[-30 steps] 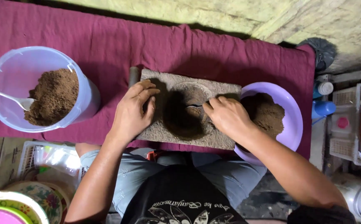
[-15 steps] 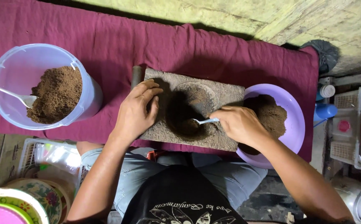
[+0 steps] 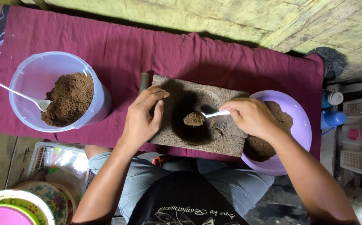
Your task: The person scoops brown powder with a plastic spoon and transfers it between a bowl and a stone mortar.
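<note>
Looking straight down here. Middle of the frame there's a rough stone slab [image 3: 197,114] with a dark round hollow worn into it, sitting on a maroon cloth [image 3: 118,50] spread over the floor. The left hand [image 3: 143,118] lies flat on the slab's left side, fingers together and stretched out, pinching nothing, just pressing down on the stone. The right hand [image 3: 251,117] has its grip pressed together around the handle of a small white spoon [image 3: 215,113], thumb and fingertips pinching it near the far end.

The spoon bowl sits over the hollow with a heap of brown powder [image 3: 194,119] on it. That stuff looks loose, dry and crumbly, so I'd guess it spills at the slightest tilt; the spoon is light and thin plastic, probably a bit bendy, and holding it level from the handle end seems the sensible way. The slab looks heavy and gritty, not something that slides around.

Right of centre, half under the right wrist, is a purple bowl [image 3: 301,129] with more of the same powder. Upper left is a clear plastic tub [image 3: 31,79] with a mound of powder and another white spoon [image 3: 20,95] leaning in it. Bottom left corner has some stacked coloured plates [image 3: 31,204], though that part's cut off so I can't be sure what all is there.
</note>
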